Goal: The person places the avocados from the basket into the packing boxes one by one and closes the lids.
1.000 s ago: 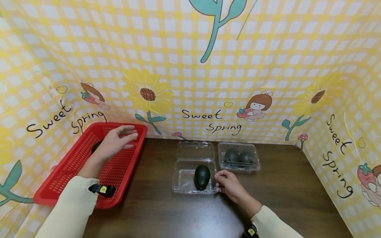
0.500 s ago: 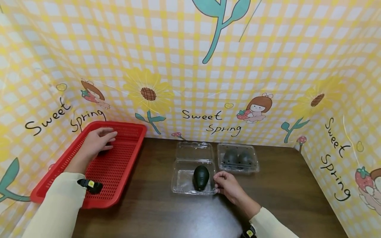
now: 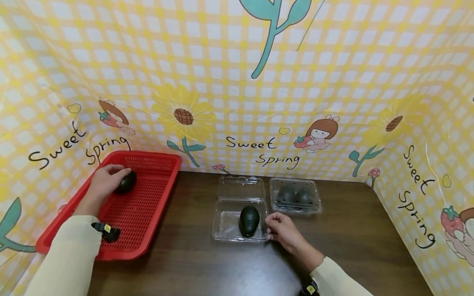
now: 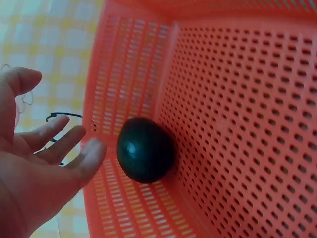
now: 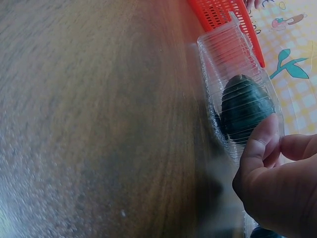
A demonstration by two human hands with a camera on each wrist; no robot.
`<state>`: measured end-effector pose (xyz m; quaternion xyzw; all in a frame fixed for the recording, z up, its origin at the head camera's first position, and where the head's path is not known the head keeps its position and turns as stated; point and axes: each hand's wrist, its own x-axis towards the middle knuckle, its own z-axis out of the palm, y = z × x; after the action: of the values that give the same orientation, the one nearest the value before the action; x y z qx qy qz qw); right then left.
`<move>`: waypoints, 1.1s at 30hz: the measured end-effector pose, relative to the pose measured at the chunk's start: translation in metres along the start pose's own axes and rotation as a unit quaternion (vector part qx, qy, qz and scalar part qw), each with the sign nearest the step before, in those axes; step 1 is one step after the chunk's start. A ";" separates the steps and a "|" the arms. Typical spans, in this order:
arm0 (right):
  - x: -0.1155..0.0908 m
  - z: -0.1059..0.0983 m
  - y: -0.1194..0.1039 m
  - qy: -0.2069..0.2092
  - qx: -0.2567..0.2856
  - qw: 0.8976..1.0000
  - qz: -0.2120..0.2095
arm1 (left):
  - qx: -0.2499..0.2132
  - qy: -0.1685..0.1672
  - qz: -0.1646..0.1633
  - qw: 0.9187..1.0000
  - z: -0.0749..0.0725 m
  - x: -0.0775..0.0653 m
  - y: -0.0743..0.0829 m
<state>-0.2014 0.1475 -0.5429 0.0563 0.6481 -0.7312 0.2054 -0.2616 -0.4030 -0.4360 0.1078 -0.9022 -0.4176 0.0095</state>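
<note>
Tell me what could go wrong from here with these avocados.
1. The left hand has not gripped the loose avocado in the red basket; smooth and rounded, it might slip away.
2. The right hand pinches the edge of the open container; a tug might tilt it and roll the packed avocado.
3. The closed container stands near the right hand and might get bumped.

"Sweet Spring" lettering (image 3: 252, 143), black, thrice, on yellow checked cloth (image 3: 237, 90)

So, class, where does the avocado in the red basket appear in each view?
Head: left side, the avocado lies inside the red basket.
Left wrist: just left of and below centre.
Right wrist: not in it.
Shared landmark: the red basket, in all three.
</note>
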 end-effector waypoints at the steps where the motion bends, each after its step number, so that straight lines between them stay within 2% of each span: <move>1: 0.000 0.000 0.000 0.000 0.000 1.000 -0.001 | 0.021 -0.001 0.001 1.000 -0.001 0.001 -0.001; 5: 0.000 -0.002 0.000 -0.002 0.002 1.000 -0.005 | 0.075 -0.026 -0.003 0.997 -0.004 0.006 -0.009; 7: 0.000 -0.003 0.002 -0.005 0.003 1.000 -0.006 | 0.088 -0.039 -0.007 0.995 -0.006 0.008 -0.016; 10: 0.001 -0.003 0.004 -0.011 0.002 1.000 -0.007 | 0.103 -0.041 -0.009 0.994 -0.007 0.011 -0.028; 18: 0.004 -0.005 0.005 -0.006 0.001 1.000 -0.006 | 0.104 -0.030 0.004 0.994 0.001 0.017 -0.043; 27: 0.002 -0.006 0.004 -0.010 0.001 1.000 -0.012 | 0.146 -0.053 0.009 0.988 0.012 0.028 -0.048; 30: 0.002 -0.006 0.003 -0.011 -0.001 1.000 -0.013 | 0.144 -0.059 0.012 0.988 0.016 0.030 -0.053; 33: 0.002 -0.006 0.003 -0.011 -0.005 1.000 -0.011 | 0.131 -0.070 -0.004 0.989 0.018 0.031 -0.058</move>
<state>-0.2035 0.1521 -0.5475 0.0397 0.6496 -0.7311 0.2048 -0.2832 -0.4322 -0.4937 0.0822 -0.9470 -0.3027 -0.0698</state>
